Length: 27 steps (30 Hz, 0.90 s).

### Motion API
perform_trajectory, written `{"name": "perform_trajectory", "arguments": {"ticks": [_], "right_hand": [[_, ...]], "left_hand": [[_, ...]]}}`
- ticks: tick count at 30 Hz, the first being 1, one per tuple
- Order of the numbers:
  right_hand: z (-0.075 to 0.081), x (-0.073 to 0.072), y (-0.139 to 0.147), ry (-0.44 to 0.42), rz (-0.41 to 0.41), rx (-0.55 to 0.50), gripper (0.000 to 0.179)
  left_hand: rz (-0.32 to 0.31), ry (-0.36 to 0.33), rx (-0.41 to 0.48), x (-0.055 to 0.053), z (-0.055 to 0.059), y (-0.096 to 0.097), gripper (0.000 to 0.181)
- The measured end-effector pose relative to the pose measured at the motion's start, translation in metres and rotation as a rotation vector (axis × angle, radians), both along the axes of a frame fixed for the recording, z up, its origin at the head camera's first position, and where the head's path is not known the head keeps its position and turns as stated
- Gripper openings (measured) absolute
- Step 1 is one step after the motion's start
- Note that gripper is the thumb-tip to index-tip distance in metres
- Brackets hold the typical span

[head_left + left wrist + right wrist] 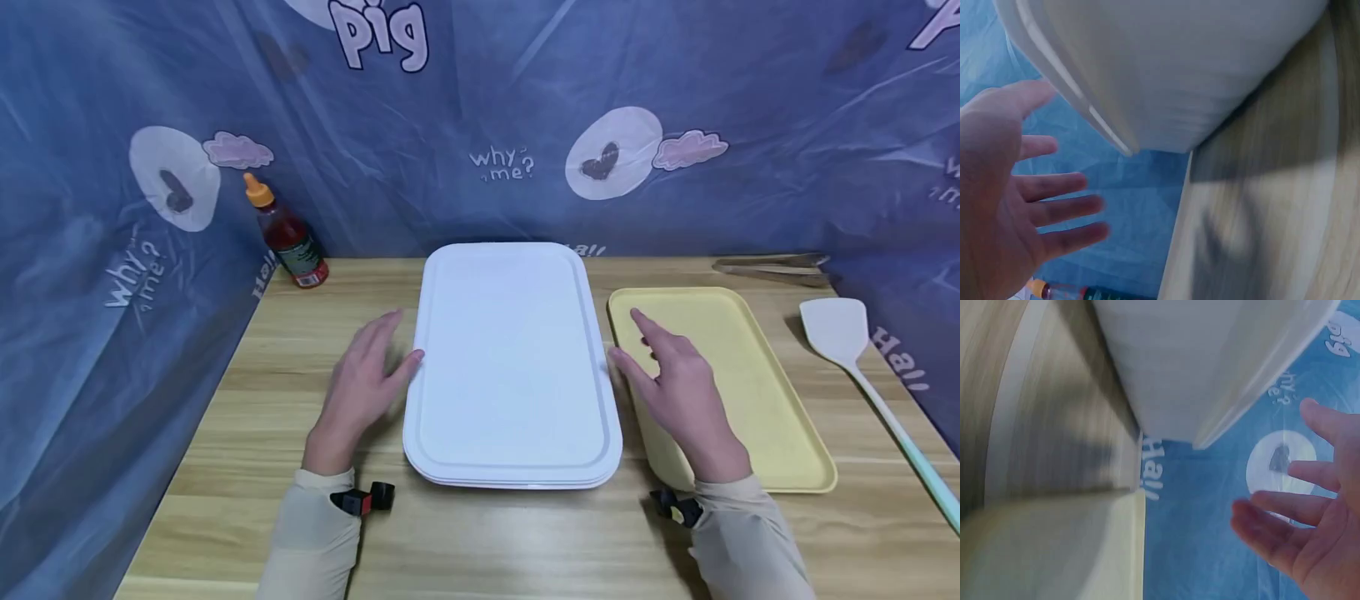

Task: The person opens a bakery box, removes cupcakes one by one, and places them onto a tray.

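Note:
A white lidded box [517, 358] stands in the middle of the table, its lid closed on top. My left hand [363, 379] is at the box's left side with the fingers spread; its thumb tip is at the lid's edge, and I cannot tell if it touches. On the other side my right hand [686, 396] hovers over the yellow tray [772, 425], thumb towards the lid's right edge. Both wrist views show the tall white side of the box [1172, 69] and the overhanging lid rim [1260, 387]. Neither palm holds anything.
A red sauce bottle [298, 250] with an orange cap stands at the back left corner. Metal tongs [772, 267] lie at the back right. A white spatula [834, 329] with a pale green handle lies along the right edge. Blue printed curtain [480, 108] surrounds the table.

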State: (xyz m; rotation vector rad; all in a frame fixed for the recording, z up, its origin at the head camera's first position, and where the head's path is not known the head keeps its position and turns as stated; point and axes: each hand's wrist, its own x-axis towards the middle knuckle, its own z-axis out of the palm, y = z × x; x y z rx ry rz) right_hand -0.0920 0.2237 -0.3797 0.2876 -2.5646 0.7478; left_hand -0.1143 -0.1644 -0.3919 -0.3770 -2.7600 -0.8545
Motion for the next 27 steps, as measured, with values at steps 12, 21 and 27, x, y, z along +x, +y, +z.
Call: {"name": "perform_trajectory", "arguments": {"ticks": [12, 21, 27], "right_hand": [[-0.005, -0.007, -0.026, -0.136, 0.081, -0.064, 0.063], [0.003, -0.007, -0.034, -0.146, 0.034, -0.036, 0.064], [0.009, -0.007, -0.039, -0.173, 0.009, -0.070, 0.067]], "left_hand": [[-0.023, -0.085, 0.035, 0.004, 0.002, 0.017, 0.053], [-0.015, 0.018, 0.056, 0.003, 0.003, 0.024, 0.049], [0.005, 0.005, 0.090, 0.005, 0.006, 0.023, 0.051]]}}
